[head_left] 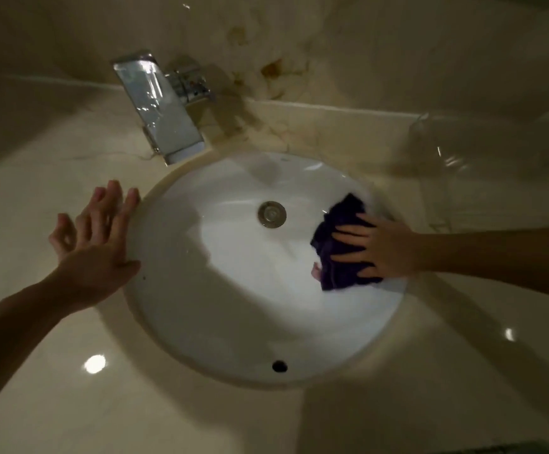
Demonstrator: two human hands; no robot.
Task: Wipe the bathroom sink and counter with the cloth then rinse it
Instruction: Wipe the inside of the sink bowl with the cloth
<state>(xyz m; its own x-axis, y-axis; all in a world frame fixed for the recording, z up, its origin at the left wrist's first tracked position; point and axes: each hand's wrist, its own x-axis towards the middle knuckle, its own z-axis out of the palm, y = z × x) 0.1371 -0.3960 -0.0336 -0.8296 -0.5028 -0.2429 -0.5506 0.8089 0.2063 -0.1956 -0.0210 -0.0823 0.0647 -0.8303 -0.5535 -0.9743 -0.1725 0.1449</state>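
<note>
While wiping mid-right of frame | cloth [338,247] pressed flat on right wall of sink [234,322] under spread right hand [381,247], not clamped | left hand [99,237] open, empty, at left rim | risk: cloth bunching, slipping toward drain [272,214] on slick slope

Two bare forearms enter the view, one from about 8 o'clock and one from 3 o'clock. Neither shows a sleeve, cuff, watch, bracelet or ring in the part that is visible. The left hand [94,247] is slim, with long fingers [112,204] and short nails. The right hand [376,250] is of the same slender build, its knuckles faintly marked. Both arms are dim in the low light, and fine detail on them is blurred.
</note>
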